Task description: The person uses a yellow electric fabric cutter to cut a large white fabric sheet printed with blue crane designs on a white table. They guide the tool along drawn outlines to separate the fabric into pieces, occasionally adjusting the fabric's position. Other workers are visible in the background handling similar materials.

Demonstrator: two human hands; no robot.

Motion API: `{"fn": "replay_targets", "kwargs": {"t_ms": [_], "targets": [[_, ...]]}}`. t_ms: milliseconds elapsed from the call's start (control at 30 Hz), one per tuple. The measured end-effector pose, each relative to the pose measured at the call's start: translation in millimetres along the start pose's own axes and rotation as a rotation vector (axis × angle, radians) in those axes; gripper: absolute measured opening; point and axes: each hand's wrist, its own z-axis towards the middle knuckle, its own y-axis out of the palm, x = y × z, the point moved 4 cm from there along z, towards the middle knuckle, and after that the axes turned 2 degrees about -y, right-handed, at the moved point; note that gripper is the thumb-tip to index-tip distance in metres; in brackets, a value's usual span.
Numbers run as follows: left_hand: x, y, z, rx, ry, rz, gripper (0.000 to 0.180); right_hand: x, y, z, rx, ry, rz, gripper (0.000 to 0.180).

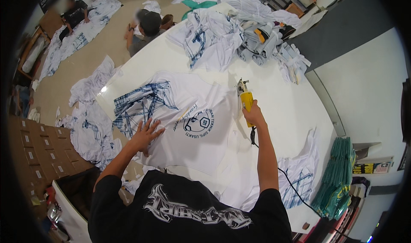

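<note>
A white T-shirt point(205, 151) with blue line drawings and a round printed emblem lies spread on the white table point(274, 101). My left hand point(147, 136) rests on its left part, fingers spread flat on the cloth. My right hand point(253, 113) is wrapped around a yellow handheld electric cloth cutter point(246, 99), whose metal head points away from me. The cutter stands at the right edge of the shirt; whether its blade touches the cloth I cannot tell. A black cord point(284, 174) runs from it toward the lower right.
Crumpled white printed shirts point(209, 39) and grey garments point(261, 41) are heaped at the table's far end. Green plastic-wrapped packs point(336, 178) stand at the right edge, cardboard boxes point(47, 151) at the left. One person in a cap point(150, 24) sits beyond the table; another person point(75, 14) sits farther left.
</note>
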Motion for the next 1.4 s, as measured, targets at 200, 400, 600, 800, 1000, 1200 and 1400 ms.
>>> {"fn": "replay_targets", "kwargs": {"t_ms": [200, 400, 600, 800, 1000, 1200, 1400], "targets": [[-5, -2, -2, 0.015, 0.018, 0.002, 0.163, -15, -14, 28, 0.043, -0.03, -0.005, 0.067], [-16, 47, 8, 0.441, 0.099, -0.211, 0.064, 4, -1, -39, 0.169, -0.043, 0.271, 0.048], [-127, 76, -84, 0.284, -0.115, -1.049, 0.063, 12, 21, -219, 0.103, 0.317, 0.704, 0.047], [-339, 95, -334, 1.446, -0.66, -1.04, 0.022, 46, 39, -318, 0.245, 0.371, 0.739, 0.046], [-362, 20, -278, 1.451, -1.311, -0.465, 0.078, 37, 25, -454, 0.563, 0.554, 0.885, 0.051], [-224, 38, -32, 1.268, -0.455, -0.316, 0.072, 47, 35, -478, 0.694, 0.609, 1.062, 0.041], [183, 47, 158, 0.736, 0.187, 0.087, 0.078, 55, 34, -549, 0.861, 0.739, 1.227, 0.05]]}}
